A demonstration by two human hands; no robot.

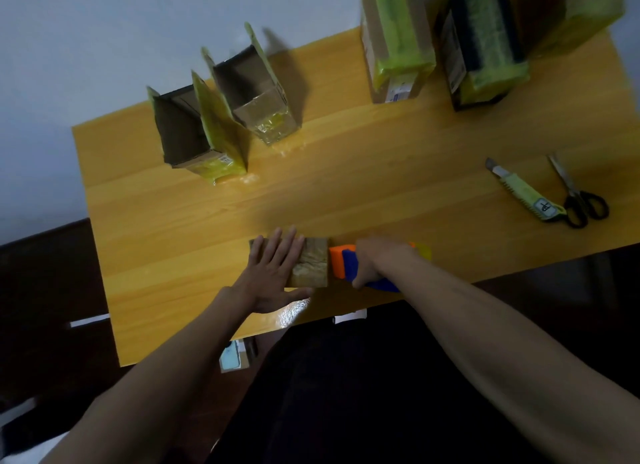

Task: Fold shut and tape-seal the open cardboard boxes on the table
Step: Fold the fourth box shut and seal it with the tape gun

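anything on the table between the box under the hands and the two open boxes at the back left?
Nothing. In the head view the stretch from the small box to the open boxes is bare wooden table.

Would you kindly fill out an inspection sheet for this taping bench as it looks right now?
Surface: wooden table, glare patch at the near edge.
Job's things: small box closed at the near edge; two open boxes far left; three taped boxes far right.
Clutter: utility knife and scissors at right.
Hands: left hand flat on the small box; right hand grips the tape dispenser beside it.
Cables: nothing seen.
Surroundings: pale wall, dark floor.
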